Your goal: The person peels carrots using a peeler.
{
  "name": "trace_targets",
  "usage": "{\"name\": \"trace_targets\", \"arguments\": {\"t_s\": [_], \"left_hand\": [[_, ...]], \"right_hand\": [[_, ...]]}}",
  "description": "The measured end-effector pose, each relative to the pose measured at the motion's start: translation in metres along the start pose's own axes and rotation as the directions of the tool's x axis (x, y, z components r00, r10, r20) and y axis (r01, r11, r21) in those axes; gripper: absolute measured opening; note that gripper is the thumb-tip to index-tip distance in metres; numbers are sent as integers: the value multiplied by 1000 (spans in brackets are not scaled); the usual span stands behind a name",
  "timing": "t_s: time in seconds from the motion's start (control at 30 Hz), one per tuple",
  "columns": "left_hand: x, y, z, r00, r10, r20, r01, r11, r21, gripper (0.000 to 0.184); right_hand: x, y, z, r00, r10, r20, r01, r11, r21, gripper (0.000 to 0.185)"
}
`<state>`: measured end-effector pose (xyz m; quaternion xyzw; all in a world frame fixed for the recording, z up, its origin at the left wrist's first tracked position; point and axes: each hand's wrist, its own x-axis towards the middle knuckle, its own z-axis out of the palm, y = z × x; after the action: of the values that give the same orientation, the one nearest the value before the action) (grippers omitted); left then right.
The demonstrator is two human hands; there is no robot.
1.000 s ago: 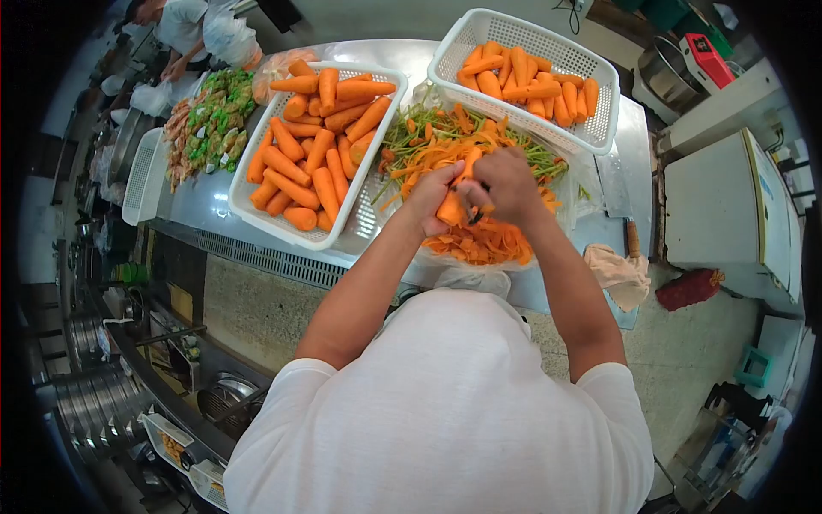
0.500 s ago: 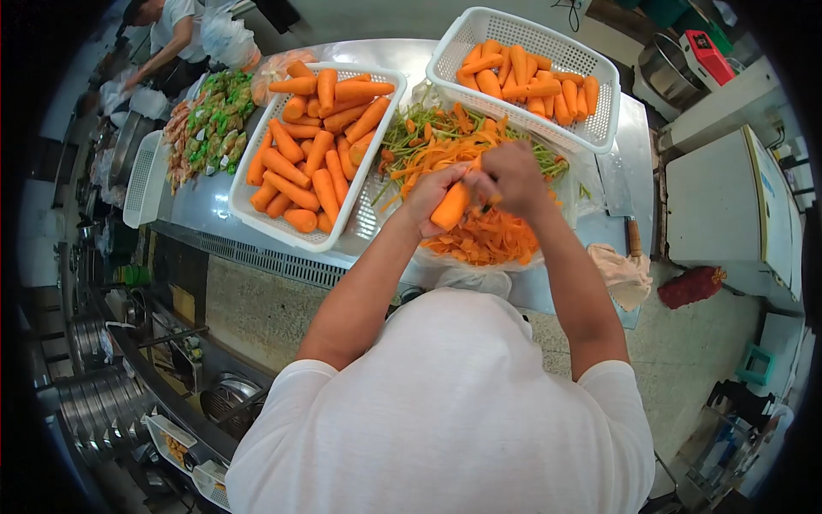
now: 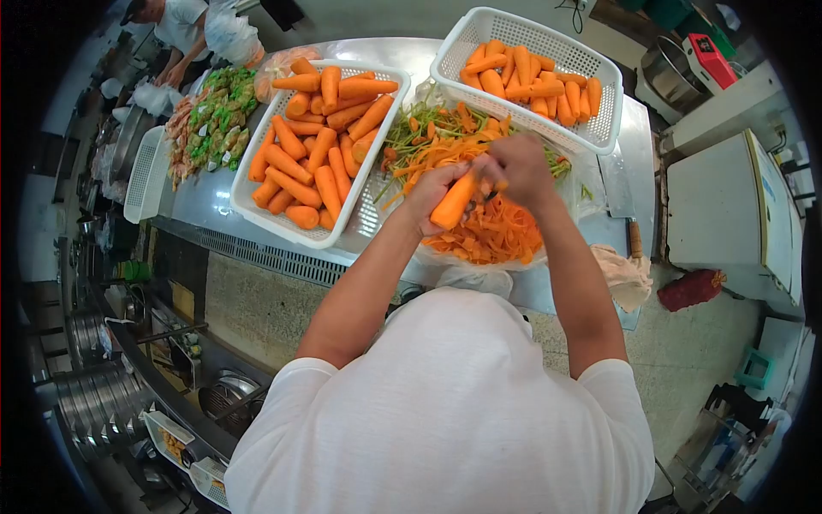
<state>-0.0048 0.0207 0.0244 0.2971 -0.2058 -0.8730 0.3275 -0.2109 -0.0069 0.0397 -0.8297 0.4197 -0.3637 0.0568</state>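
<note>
My left hand (image 3: pixel 432 199) is wrapped round a carrot (image 3: pixel 454 202), which slants over a heap of orange peelings (image 3: pixel 492 236). Close against the carrot's upper end is my right hand (image 3: pixel 521 171), its fingers curled round a small dark tool that is blurred and mostly hidden. Green stems and carrot tops (image 3: pixel 417 128) lie behind the hands on clear plastic. To the left, a white basket (image 3: pixel 242 206) holds several carrots. A second white basket (image 3: pixel 612 107) with several carrots stands at the back right.
A cleaver (image 3: pixel 618 188) and a cloth (image 3: pixel 622 276) lie on the metal table (image 3: pixel 411 51) at the right. Green and brown bundles (image 3: pixel 214 120) lie at the left beside another white basket (image 3: pixel 145 176). At the upper left, another person (image 3: pixel 180 26) bends over plastic bags.
My right hand has shifted slightly up and right along the carrot. The carrot in my left hand shows more of its length. The other person's arm reached out and drew back.
</note>
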Motion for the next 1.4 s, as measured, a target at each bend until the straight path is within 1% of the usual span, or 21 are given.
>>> {"name": "trace_targets", "arguments": {"t_s": [0.03,0.1,0.13,0.2,0.23,0.3,0.4,0.47,0.53,0.6,0.73,0.8,0.87,0.9,0.93,0.97,1.03,1.1,1.23,1.3,1.4], "left_hand": [[-1,0,-2,999,-28,46,27,1000,11,38],[-4,-1,-1,994,-53,92,51,998,21,37],[-6,-1,1,995,-30,98,33,999,-27,36],[-4,0,4,995,3,104,5,997,-73,36],[2,-1,2,999,27,21,-25,997,-75,36],[3,-1,2,997,40,-67,-45,996,-80,37],[0,3,11,997,-29,-65,16,979,-203,32],[-3,-1,11,999,16,-34,-16,1000,-19,32],[-2,-2,1,1000,-10,22,10,1000,-13,32],[-1,-1,-1,997,-31,77,31,999,-6,32],[-2,-4,2,1000,19,-19,-20,999,-43,35],[1,-3,10,997,55,-60,-58,997,-47,36],[7,0,23,975,56,-215,-85,989,-125,39],[6,1,21,975,54,-216,-82,989,-123,39],[4,2,15,993,69,-100,-74,996,-45,39],[1,2,10,997,74,19,-74,997,32,40],[2,4,4,998,47,36,-48,998,39,38],[1,3,4,998,20,52,-22,999,45,37],[0,2,2,999,41,-21,-42,998,-51,36],[3,1,6,997,43,-64,-46,998,-44,36],[4,3,18,984,1,-180,-38,979,-199,32]], "right_hand": [[1,18,-3,1000,-1,-1,1,1000,-3,41],[6,34,-12,901,431,55,-422,899,-119,40],[6,29,-15,903,425,52,-417,901,-120,40],[2,7,-22,865,494,93,-501,860,92,42],[2,-7,-21,870,485,91,-492,866,92,42],[-4,-39,-12,999,24,36,-25,999,35,44],[-7,-57,-5,995,-95,10,94,994,57,45],[-4,-30,-3,1000,-2,17,1,999,41,44],[-3,7,-5,996,85,21,-85,996,22,43],[0,28,-12,897,442,19,-436,889,-143,40],[-9,-9,-20,879,471,69,-474,880,23,39],[-10,-50,-11,998,-30,-52,35,996,83,41],[-8,-55,-5,995,-80,-62,83,995,51,40],[-8,-55,-3,989,-134,-68,136,991,21,40],[-8,-46,-2,989,-132,-69,134,991,23,40],[-6,-29,-4,998,-47,-52,47,999,-4,41],[-2,8,-6,999,36,-37,-37,999,-38,41],[2,26,-11,923,383,-51,-386,910,-151,43],[-3,-6,-20,878,474,61,-477,876,65,41],[-8,-42,-13,1000,-5,10,5,1000,-17,35],[-7,-61,-5,990,-141,-24,142,988,51,36]]}}
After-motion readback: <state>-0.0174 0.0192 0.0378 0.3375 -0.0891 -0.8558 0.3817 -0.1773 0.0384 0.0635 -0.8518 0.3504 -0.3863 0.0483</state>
